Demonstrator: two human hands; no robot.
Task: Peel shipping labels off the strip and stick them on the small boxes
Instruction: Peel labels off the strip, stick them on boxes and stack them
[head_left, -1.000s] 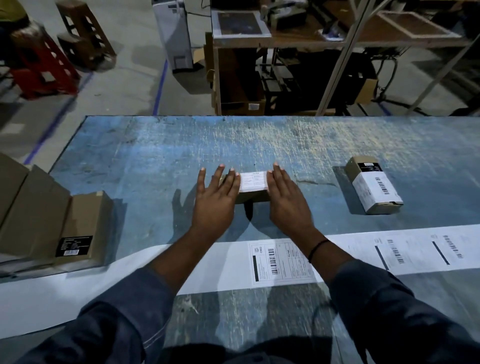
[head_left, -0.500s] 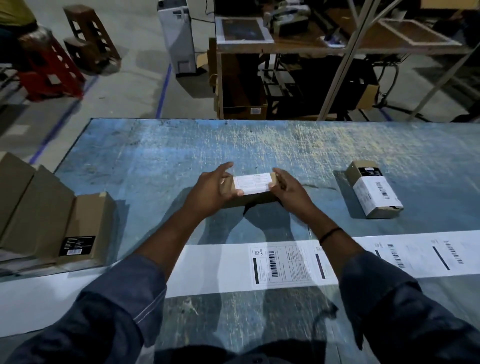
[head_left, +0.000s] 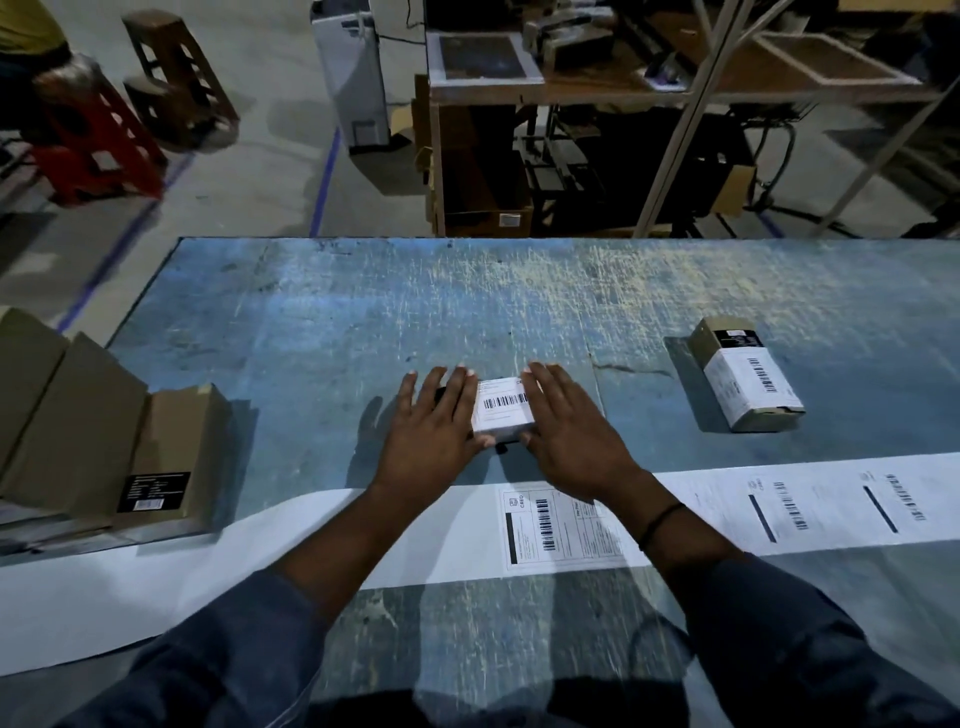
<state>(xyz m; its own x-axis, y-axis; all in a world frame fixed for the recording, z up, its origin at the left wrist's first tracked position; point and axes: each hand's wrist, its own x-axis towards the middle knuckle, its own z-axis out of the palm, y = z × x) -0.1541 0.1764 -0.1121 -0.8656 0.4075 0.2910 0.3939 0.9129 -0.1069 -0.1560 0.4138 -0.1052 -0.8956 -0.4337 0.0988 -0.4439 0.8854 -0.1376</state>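
A small brown box (head_left: 503, 410) lies in the middle of the blue table (head_left: 322, 332) with a white barcode label covering its top. My left hand (head_left: 434, 431) lies flat against its left end and my right hand (head_left: 569, 431) flat against its right end, fingers straight, thumbs at its near edge. A white label strip (head_left: 810, 506) runs across the near table, with a printed shipping label (head_left: 561, 525) just below my wrists and more labels to the right. A second labelled box (head_left: 745, 374) lies at the right.
Several unlabelled brown boxes (head_left: 171, 457) stand in a row at the table's left edge. Beyond the far edge are a wooden workbench (head_left: 571, 88), a metal frame, a white machine (head_left: 353, 73) and a red stool (head_left: 88, 140) on the floor.
Half a second ago both hands held the box lifted and tilted by its ends. The box now lies flat, label and barcode up, with both hands flattened on its ends.
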